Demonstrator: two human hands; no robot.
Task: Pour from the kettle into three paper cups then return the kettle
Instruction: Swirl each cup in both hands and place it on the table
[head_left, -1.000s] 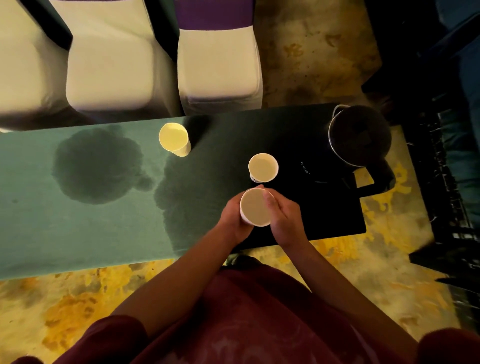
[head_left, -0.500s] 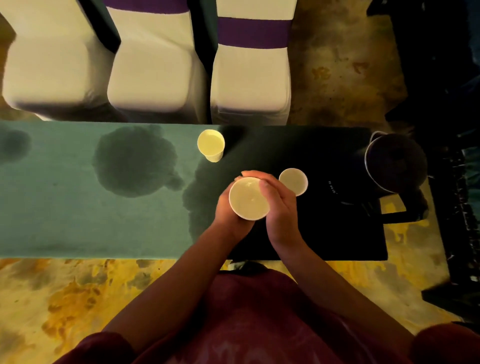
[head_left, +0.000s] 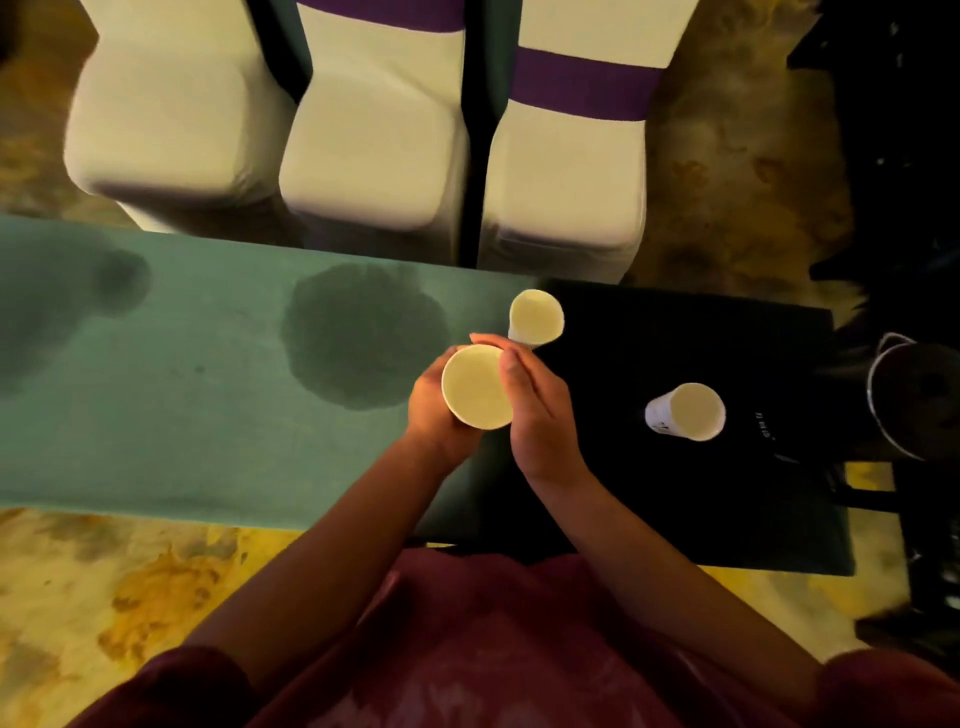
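Observation:
Both my hands hold one white paper cup (head_left: 475, 387) above the green table (head_left: 182, 395). My left hand (head_left: 434, 415) wraps its left side and my right hand (head_left: 535, 410) grips its right side, thumb on the rim. A second paper cup (head_left: 536, 317) stands just behind my hands at the table's far edge. A third paper cup (head_left: 688, 412) stands to the right on the dark part of the table. The dark kettle (head_left: 919, 395) sits at the far right, partly cut off by the frame edge.
Three white-covered chairs (head_left: 374, 135) with purple bands stand close behind the table. Dark wet stains (head_left: 363, 332) mark the green cloth left of my hands. A black mat or cloth (head_left: 701, 493) covers the table's right end. Patterned carpet (head_left: 104, 582) lies below.
My hands carried the held cup leftward, away from the cup beside it and closer to the far cup. The camera view shifted left, pushing the kettle to the frame's right edge.

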